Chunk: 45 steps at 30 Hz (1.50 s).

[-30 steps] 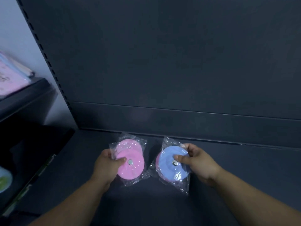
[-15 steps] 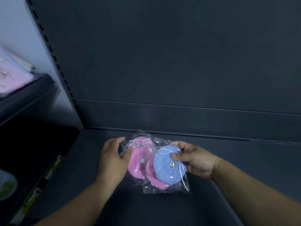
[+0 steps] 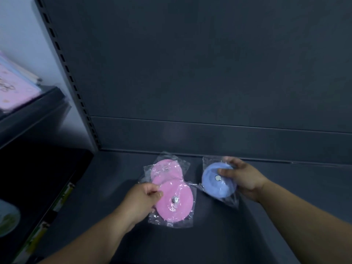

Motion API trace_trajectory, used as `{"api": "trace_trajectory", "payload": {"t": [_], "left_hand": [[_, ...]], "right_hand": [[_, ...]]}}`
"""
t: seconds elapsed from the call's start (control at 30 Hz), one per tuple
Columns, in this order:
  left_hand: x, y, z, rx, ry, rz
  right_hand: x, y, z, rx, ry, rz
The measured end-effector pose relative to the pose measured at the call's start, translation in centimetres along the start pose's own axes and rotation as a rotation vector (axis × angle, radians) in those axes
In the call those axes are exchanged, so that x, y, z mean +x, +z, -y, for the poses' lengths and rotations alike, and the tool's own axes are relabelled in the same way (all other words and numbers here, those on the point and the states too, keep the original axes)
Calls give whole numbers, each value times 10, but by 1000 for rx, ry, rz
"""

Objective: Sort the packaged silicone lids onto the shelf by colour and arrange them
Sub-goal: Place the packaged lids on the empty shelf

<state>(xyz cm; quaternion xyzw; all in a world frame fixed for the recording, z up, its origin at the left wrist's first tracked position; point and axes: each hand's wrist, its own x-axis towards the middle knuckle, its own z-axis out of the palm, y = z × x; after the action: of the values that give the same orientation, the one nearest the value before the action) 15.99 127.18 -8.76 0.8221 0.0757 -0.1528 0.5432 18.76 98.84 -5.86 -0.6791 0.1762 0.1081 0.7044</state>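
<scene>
Pink packaged lid (image 3: 174, 201) pinched by left hand (image 3: 139, 202), blue packaged lid (image 3: 214, 185) gripped by right hand (image 3: 243, 178)

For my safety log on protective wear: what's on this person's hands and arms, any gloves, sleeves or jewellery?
The left hand and right hand have no gloves or visible rings. The left forearm and right forearm are uncovered to the frame edge: no sleeves, watch or bracelet.
</scene>
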Motion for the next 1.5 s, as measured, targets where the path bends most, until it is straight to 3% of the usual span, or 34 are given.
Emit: {"api": "trace_trajectory", "payload": {"t": [0.07,0.2,0.3,0.37,0.47,0.6,0.83,0.9,1.07,1.2,1.5], "left_hand": [[4,2,3,27,-5,-35],[8,4,3,66,-2,-90],[7,3,-1,84,23,-140],[8,0,-3,161,84,-249],[13,-8,-6,219,129,-384],[23,-13,-7,219,57,-316],[25,-15,-3,190,62,-262],[26,-15,-3,180,81,-247],[39,-20,-6,191,91,-270],[49,-20,-8,160,59,-188],[53,-31,-3,95,80,-156]], "right_hand": [[6,1,-4,-188,-72,-127],[6,10,-11,-811,-193,-324],[-8,28,-14,-1000,-503,-336],[-21,48,-15,-961,-579,-247],[-35,75,-17,-965,-485,-62],[-36,85,-23,-987,-338,77],[-30,85,-31,-980,-350,147],[-30,88,-29,-918,-370,143],[-7,97,-8,-773,-290,-108],[22,104,-8,-748,-109,-78],[50,138,-10,-552,-106,17]]}}
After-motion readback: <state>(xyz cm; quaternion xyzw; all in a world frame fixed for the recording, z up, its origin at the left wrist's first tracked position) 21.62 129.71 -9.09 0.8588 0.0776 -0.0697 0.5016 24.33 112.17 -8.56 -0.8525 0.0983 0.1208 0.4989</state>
